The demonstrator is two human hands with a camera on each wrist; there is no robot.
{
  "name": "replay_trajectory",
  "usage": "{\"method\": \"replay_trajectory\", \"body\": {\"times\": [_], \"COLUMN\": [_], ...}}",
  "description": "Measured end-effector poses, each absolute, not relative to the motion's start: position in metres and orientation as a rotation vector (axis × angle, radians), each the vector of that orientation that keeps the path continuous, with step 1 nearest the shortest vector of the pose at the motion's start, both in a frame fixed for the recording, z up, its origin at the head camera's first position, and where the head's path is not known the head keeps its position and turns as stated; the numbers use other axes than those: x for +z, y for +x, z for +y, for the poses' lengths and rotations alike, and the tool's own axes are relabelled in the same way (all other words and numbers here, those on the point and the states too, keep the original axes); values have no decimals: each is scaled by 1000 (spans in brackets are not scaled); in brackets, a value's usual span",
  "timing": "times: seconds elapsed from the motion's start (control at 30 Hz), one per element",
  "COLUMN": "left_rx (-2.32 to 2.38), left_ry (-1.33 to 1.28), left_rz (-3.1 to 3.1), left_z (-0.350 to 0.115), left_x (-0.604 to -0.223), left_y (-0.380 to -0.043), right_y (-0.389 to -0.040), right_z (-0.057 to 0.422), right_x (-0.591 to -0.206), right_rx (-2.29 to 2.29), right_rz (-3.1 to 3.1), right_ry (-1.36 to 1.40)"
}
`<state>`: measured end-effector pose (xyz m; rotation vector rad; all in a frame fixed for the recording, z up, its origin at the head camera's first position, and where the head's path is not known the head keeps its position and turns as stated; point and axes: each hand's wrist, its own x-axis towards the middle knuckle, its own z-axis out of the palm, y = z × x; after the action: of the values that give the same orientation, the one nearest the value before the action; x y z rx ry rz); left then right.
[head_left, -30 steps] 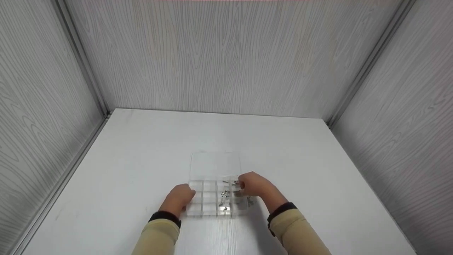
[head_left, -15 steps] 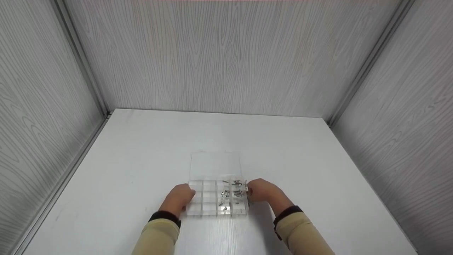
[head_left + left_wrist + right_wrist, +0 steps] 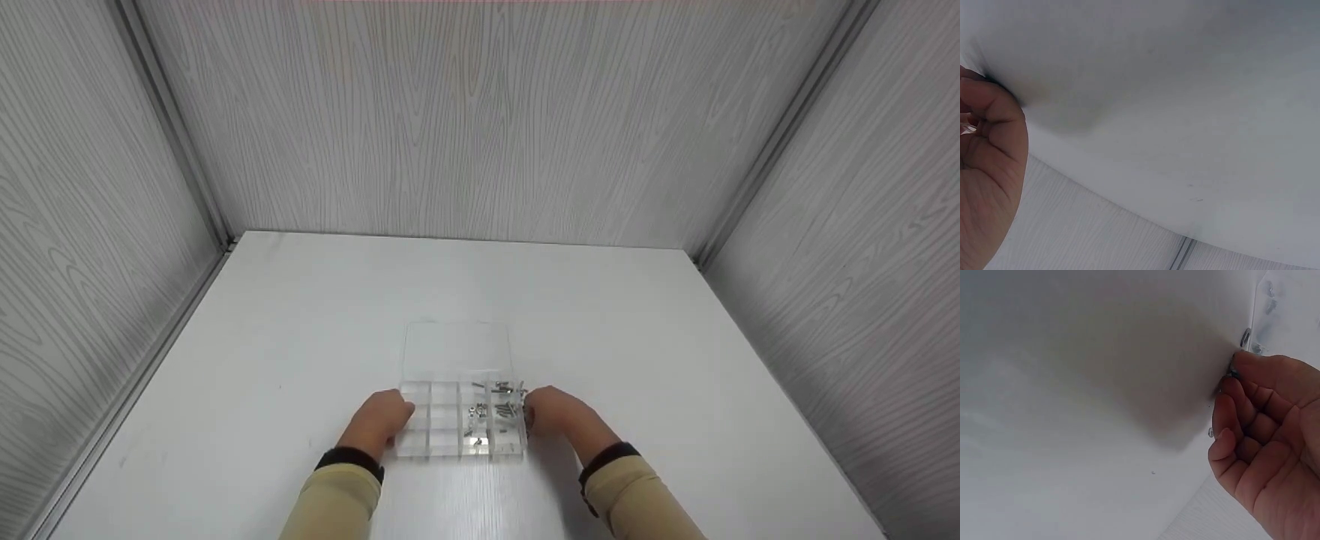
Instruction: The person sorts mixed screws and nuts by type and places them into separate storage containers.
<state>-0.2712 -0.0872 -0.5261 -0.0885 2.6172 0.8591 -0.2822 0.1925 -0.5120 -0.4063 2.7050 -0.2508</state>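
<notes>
A clear plastic compartment box (image 3: 444, 433) stands on the table with its transparent lid (image 3: 456, 349) folded back flat behind it. Screws (image 3: 505, 410) lie in its right column, and nuts (image 3: 478, 410) sit one column further left. My left hand (image 3: 380, 418) grips the box's left side; in the left wrist view its fingers are curled and the box is mostly out of sight. Just outside the right wall, my right hand (image 3: 559, 418) pinches a small metal piece (image 3: 1233, 373) between thumb and forefinger. Its exact kind is hidden by the fingertips.
On the table by the right hand lie a ring-shaped metal piece (image 3: 1246, 338) and a small nut (image 3: 1211, 432). Wood-grain panels enclose the white table (image 3: 322, 300) at the back (image 3: 465, 127), left and right.
My right hand has moved from over the box's right column to the table just outside its right wall, then slightly nearer me. The left hand and the box have stayed put.
</notes>
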Motion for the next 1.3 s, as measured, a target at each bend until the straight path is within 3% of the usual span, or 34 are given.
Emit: {"method": "replay_trajectory", "body": {"times": [0.4,0.67,1.3], "left_rx": [852,796,793], "left_ry": [-93,-68,-62], "left_rz": [2620,2605,2650], "left_z": [-87,-86,-86], "left_x": [-524,-521,-520], "left_y": [-270,-271,-269], "right_y": [-285,-288,-277], "right_z": [196,193,141], "right_x": [-514,-492,-487], "right_rx": [-307,-314,-334], "right_rz": [2744,2805,2690], "right_ry": [-427,-630,-914]}}
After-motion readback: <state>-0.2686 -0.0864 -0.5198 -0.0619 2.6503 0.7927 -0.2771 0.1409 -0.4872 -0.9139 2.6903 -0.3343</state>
